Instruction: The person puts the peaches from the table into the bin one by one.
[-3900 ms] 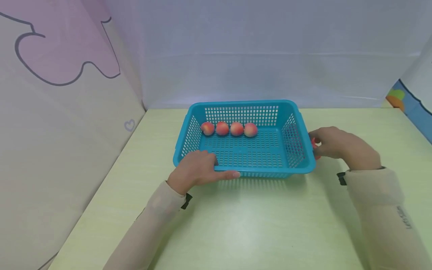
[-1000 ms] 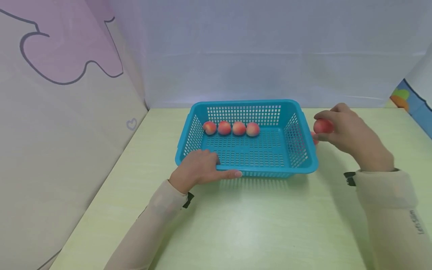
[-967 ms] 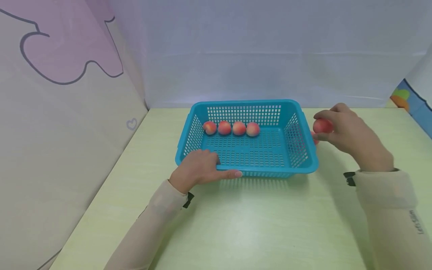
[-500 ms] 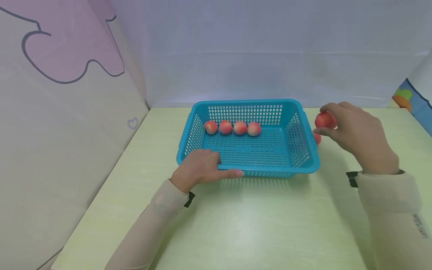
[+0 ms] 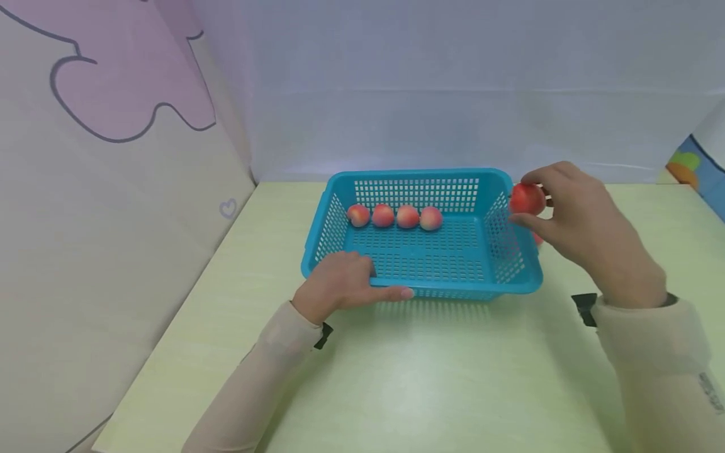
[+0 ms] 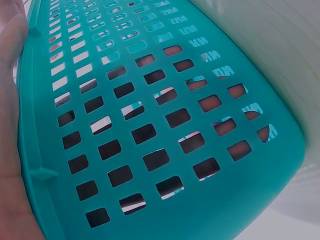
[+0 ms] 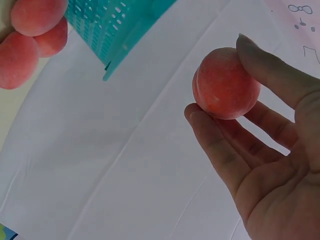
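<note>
A blue plastic basket (image 5: 408,289) with perforated walls stands on the table. A row of several peaches (image 5: 408,216) lies along its back side. My left hand (image 5: 340,284) grips the near rim, thumb outside and fingers over the edge; its fingertips are hidden in the head view. In the left wrist view the perforated wall (image 6: 200,165) fills most of the picture. My right hand (image 5: 589,229) pinches a red peach (image 5: 527,199) between thumb and fingers above the basket's right rim. The right wrist view shows this peach (image 7: 227,84) held at the fingertips.
Outside the basket's right wall, more peaches (image 7: 37,16) sit close together, mostly hidden in the head view. The pale yellow-green table (image 5: 430,371) meets a white cloth backdrop (image 5: 442,126) behind and a patterned cloth (image 5: 124,239) at the left.
My right hand has lifted a peach from beside the basket's right wall, then moved left with it over the rim. The left hand keeps its hold on the near rim.
</note>
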A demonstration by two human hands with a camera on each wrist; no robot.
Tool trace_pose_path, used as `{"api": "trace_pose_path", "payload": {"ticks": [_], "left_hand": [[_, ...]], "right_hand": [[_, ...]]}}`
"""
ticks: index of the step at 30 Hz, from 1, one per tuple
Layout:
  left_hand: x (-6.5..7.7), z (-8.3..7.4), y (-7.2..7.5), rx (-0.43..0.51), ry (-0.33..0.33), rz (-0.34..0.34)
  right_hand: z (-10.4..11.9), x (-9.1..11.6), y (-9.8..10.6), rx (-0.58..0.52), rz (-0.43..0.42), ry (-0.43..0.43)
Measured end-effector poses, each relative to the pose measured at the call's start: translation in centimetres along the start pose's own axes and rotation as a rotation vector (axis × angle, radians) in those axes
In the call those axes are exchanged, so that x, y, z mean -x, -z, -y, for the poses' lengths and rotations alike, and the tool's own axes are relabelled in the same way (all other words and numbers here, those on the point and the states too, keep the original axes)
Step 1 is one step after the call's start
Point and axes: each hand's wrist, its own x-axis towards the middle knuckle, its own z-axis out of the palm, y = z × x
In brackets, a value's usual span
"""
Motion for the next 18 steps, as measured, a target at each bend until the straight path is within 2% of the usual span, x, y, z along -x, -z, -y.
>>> {"api": "trace_pose_path", "payload": {"ticks": [11, 18], "left_hand": [[0.1, -0.2, 0.0, -0.004, -0.004, 0.009], [0.1, -0.2, 0.1, -0.016, 0.002, 0.025]], "right_hand": [[2.5, -1.1, -1.4, -0.028, -0.039, 0.168], [4.3, -3.0, -1.5, -0.018, -0.029, 0.265]]}}
